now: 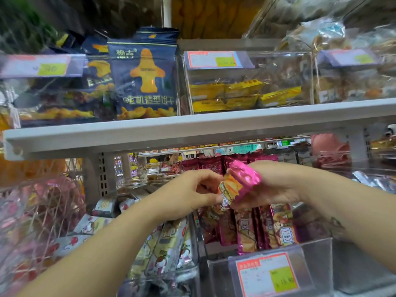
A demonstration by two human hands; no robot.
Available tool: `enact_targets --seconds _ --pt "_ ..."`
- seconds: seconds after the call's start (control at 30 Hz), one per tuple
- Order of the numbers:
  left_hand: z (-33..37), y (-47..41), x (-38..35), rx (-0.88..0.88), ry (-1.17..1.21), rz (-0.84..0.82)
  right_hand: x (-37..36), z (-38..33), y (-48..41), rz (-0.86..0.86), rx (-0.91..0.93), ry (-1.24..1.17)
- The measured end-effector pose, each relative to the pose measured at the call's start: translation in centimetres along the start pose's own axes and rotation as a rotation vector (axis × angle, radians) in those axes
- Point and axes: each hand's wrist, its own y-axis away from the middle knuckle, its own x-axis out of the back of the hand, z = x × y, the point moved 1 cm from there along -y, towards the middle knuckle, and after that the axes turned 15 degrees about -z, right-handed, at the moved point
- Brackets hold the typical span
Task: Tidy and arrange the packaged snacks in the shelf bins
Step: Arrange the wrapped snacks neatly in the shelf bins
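While my right hand (276,184) is curling its fingers round a small bundle of pink foil snack packets (243,185), my left hand (192,189) is pinching the crimped end nearest it between thumb and fingertips. So both hands are gripping the same bundle, and I am holding it in the air just above the clear bin (317,249), where matching pink packets (261,228) are standing upright in a row.

I am judging these packets to be light and crinkly, with slick foil that could slide out of a loose grip and contents that are probably brittle. I am thinking the flat faces are the place to hold the stack, with a pinch on the crimped seams only for steering and never a squeeze across the middle.

A price label (267,275) is hanging on the bin's front. Silver-and-red packets (169,247) are leaning in the bin beside it on my left. Above the white shelf board (192,129), a navy aeroplane-biscuit bag (145,80) is standing beside a bin of yellow packets (227,95).
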Motion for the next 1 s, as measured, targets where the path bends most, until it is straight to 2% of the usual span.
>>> enact_targets --seconds 0.13,0.3,0.53,0.67,0.77,0.9,1.0 --pt "-0.3 -0.1 0.5 -0.050 -0.023 0.086 -0.1 -0.9 0.5 0.049 0.120 -0.076" --pt "0.0 0.6 0.9 -0.126 0.145 0.147 -0.1 -1.3 1.1 0.073 0.204 -0.011" --pt "2.2 2.6 1.2 -0.251 0.411 0.309 -0.8 -0.4 2.2 0.156 0.181 0.407" --pt "2.9 3.5 1.8 -0.255 0.434 0.362 -1.4 -0.6 3.2 0.240 0.210 0.529" --pt "3.4 4.2 2.2 -0.227 0.429 0.426 -1.4 -1.0 4.3 0.278 0.263 0.511" --pt "3.6 5.6 3.0 -0.116 0.295 0.556 -0.7 -1.2 6.6 0.477 0.316 0.551" --pt "3.8 6.6 2.9 -0.100 0.212 0.573 -0.5 -1.5 8.9 0.592 0.352 0.609"
